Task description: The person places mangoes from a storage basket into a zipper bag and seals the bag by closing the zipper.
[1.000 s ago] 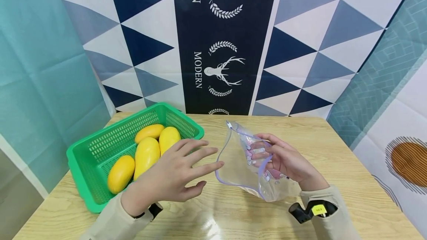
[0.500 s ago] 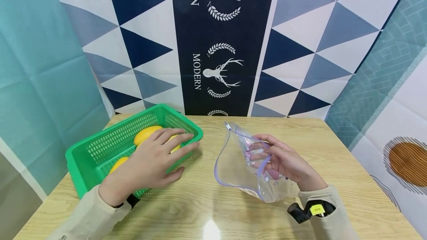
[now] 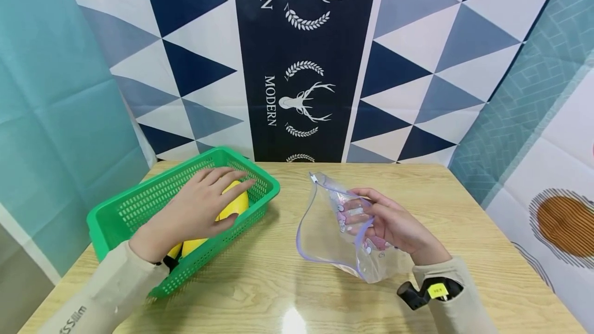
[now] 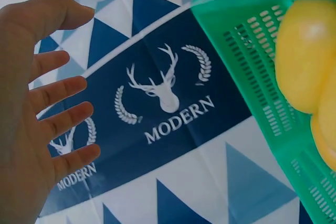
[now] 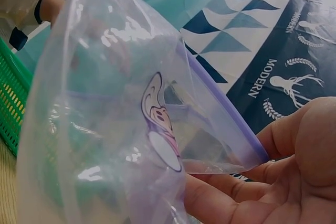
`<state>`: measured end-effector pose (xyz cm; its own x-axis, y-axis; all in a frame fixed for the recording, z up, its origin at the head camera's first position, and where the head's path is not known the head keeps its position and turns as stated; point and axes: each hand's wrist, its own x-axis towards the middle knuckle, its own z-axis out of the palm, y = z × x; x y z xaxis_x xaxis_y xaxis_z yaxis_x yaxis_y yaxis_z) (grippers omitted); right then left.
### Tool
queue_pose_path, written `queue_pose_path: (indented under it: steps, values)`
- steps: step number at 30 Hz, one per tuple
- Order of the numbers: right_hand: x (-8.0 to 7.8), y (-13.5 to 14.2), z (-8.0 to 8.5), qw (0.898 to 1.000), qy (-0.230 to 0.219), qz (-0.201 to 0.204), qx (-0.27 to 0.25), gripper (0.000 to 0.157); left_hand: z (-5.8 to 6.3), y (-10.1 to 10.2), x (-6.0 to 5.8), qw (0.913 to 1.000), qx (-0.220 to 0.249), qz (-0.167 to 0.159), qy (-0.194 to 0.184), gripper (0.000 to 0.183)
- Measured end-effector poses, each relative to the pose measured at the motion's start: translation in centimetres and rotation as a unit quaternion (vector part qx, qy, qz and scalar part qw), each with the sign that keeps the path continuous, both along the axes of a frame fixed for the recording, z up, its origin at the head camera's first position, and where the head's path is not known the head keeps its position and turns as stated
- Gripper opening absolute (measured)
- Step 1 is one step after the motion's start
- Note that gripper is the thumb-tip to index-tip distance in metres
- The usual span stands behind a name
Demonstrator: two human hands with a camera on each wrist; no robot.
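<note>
My left hand (image 3: pixel 190 213) hovers over the green plastic basket (image 3: pixel 220 256), fingers spread and holding nothing. Yellow mangoes (image 3: pixel 237 202) lie inside the basket, partly covered by that hand in the head view. In the left wrist view the fingers stay apart from the mangoes (image 4: pixel 304 51). With my right hand (image 3: pixel 401 231) I pinch the rim of a clear zip bag (image 3: pixel 325 244) between thumb and fingers. Its purple-edged mouth gapes toward the basket, and a white slider sits at its top corner. A pink cartoon print (image 5: pixel 163 116) shows on the bag in the right wrist view.
The wooden table (image 3: pixel 250 293) carries the basket at left and the bag right of centre. Behind its far edge hangs a patterned cloth (image 3: pixel 297 66) with triangles and deer. More cloth (image 3: pixel 69 117) closes in the left and right sides.
My left hand has moved left, from near the bag's mouth to above the basket. The basket has swivelled or shifted only slightly in view. My right hand keeps holding the bag.
</note>
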<state>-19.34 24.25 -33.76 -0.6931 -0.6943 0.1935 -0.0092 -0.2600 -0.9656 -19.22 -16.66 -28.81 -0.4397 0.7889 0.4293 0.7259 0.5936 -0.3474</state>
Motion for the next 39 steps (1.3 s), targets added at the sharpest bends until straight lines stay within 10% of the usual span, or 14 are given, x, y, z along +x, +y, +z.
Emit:
queue_pose_path:
  steps: [16,39]
  values:
    - [-0.1,0.1,-0.2,1.0,0.007,-0.001,0.008,0.04,-1.8,-2.8,-4.2,0.993,-0.017,0.091,-0.074,0.067]
    - [-0.1,0.2,0.0,1.0,0.029,0.001,0.007,0.042,-4.7,-7.1,-8.6,0.9595,-0.035,0.204,-0.192,0.061]
